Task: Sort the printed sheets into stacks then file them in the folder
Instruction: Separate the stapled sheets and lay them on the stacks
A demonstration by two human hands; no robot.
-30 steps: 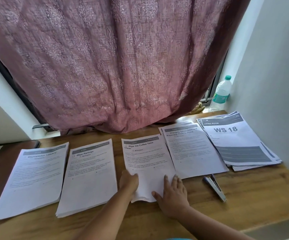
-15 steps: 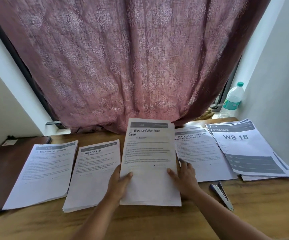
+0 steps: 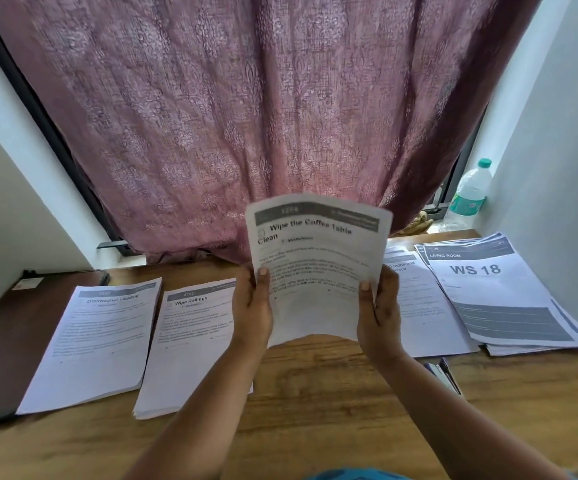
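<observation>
I see the left hand (image 3: 251, 311) and right hand (image 3: 379, 315) gripping the "Wipe the Coffee Table Clean" stack (image 3: 318, 271) upright between them, thumbs in front

Wooden desk (image 3: 315, 393) carrying sorted paper stacks.

From left to right lie a "Dishwasher Loading" stack (image 3: 97, 344), partly over a dark mat (image 3: 7, 341), a "Wipe Railings" stack (image 3: 190, 348) just beside it, a partly hidden stack (image 3: 426, 313), and a fanned "WS 18" pile (image 3: 502, 292) overlapping its right edge. A stapler (image 3: 445, 374) lies near the front right.
</observation>
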